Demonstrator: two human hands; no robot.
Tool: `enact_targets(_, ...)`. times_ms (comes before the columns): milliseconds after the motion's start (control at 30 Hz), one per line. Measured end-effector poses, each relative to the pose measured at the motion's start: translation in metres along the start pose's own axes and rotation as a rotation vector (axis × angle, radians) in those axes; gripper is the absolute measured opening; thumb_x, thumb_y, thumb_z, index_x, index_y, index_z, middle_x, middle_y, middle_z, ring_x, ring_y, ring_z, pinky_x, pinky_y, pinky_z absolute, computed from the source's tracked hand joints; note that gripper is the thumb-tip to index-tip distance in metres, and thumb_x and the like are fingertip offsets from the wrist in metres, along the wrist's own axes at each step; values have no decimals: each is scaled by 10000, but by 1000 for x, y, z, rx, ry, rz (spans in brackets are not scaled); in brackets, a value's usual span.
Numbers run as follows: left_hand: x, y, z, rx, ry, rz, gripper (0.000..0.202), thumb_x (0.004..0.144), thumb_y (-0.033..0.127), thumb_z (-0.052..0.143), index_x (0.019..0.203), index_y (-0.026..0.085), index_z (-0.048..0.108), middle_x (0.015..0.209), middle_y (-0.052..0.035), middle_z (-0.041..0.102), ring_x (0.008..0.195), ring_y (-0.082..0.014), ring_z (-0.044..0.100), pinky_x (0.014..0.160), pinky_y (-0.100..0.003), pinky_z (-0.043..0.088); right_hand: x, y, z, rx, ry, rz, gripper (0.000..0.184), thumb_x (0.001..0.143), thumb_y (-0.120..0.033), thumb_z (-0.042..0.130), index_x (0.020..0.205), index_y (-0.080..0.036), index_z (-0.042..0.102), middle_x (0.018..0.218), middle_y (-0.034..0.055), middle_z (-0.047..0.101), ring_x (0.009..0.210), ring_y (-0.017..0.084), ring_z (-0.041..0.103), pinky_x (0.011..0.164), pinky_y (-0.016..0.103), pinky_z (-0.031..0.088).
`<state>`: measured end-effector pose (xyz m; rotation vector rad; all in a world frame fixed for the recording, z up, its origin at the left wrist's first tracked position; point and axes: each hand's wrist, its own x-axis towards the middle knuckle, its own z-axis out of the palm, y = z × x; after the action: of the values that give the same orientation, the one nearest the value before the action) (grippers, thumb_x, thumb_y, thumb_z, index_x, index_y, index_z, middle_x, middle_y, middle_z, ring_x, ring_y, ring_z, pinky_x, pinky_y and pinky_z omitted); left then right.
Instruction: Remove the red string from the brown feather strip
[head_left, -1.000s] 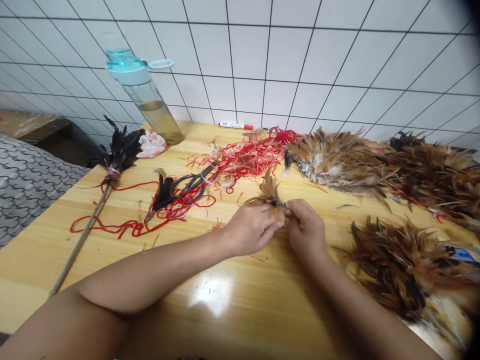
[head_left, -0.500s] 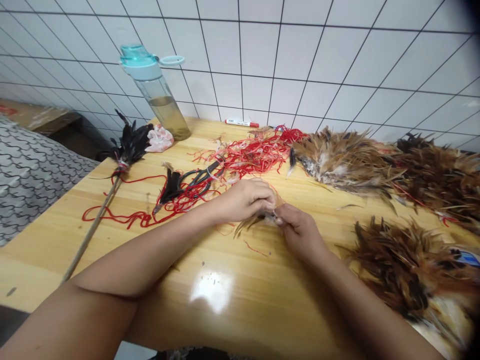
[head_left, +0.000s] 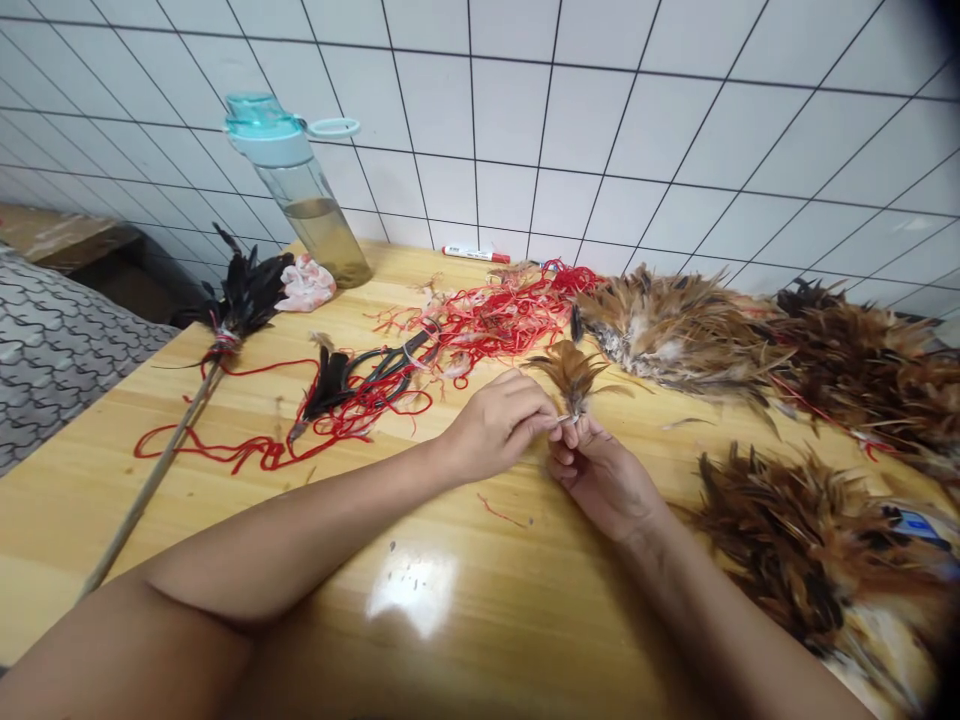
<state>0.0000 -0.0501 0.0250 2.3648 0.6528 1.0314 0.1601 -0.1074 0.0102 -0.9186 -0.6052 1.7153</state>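
Note:
A small bunch of brown feathers (head_left: 571, 370) stands upright over the wooden table (head_left: 225, 520). My left hand (head_left: 501, 425) pinches its stems from the left. My right hand (head_left: 600, 475) is closed on the same stems from below, palm turned up. Both hands meet just above the table's middle. Black scissors (head_left: 390, 362) lie in a tangle of red string (head_left: 495, 315) just beyond my left hand.
Heaps of brown feathers (head_left: 682, 330) lie at the back right, and a darker brown heap (head_left: 795, 540) sits near right. A stick with black feathers (head_left: 225, 325) lies at the left. A water bottle (head_left: 304, 195), a crumpled pink wad (head_left: 304, 285) and a marker (head_left: 472, 254) sit by the tiled wall.
The feather bunch pointed down and left half a second ago; now it stands upright above my fingers. My right hand has turned palm up beneath it.

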Motion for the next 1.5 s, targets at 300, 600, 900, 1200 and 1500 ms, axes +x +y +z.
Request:
enact_targets(300,-1,4,0,0,-37,253,128,889,181,492,857,160,614,959,-93,672,910,-151,600,861,-312,468,1,4,2,103,-12,99,210,674,-257,733,639,-179,542,623,-33,428,559,84,346,488,207,279)
enact_targets(600,4,-2,3,-325,-43,78,193,917,259,449,798,145,549,813,-88,674,832,-136,629,821,-278,480,1,12,0,163,-56,159,203,685,-277,764,705,-166,596,683,-27,441,613,82,379,520,214,350)
enact_targets(900,4,6,1,-630,-97,-221,204,894,332,499,808,149,477,735,-34,612,650,-87,595,661,-225,485,2,19,0,208,-89,166,142,753,-241,713,725,-167,595,692,-20,437,618,83,384,525,207,359)
enact_targets(1200,2,7,-2,-914,-179,-402,208,860,312,576,935,125,527,776,-46,617,668,-113,628,622,-263,549,0,15,5,272,-111,176,254,661,-263,790,628,-147,566,644,-31,453,585,69,383,532,195,357)
enact_targets(1500,4,10,3,-921,-107,-441,194,866,310,571,909,128,519,690,-22,625,592,-96,622,558,-214,525,-2,15,5,286,-167,179,223,688,-258,761,623,-145,580,680,-20,476,592,73,376,541,209,335)
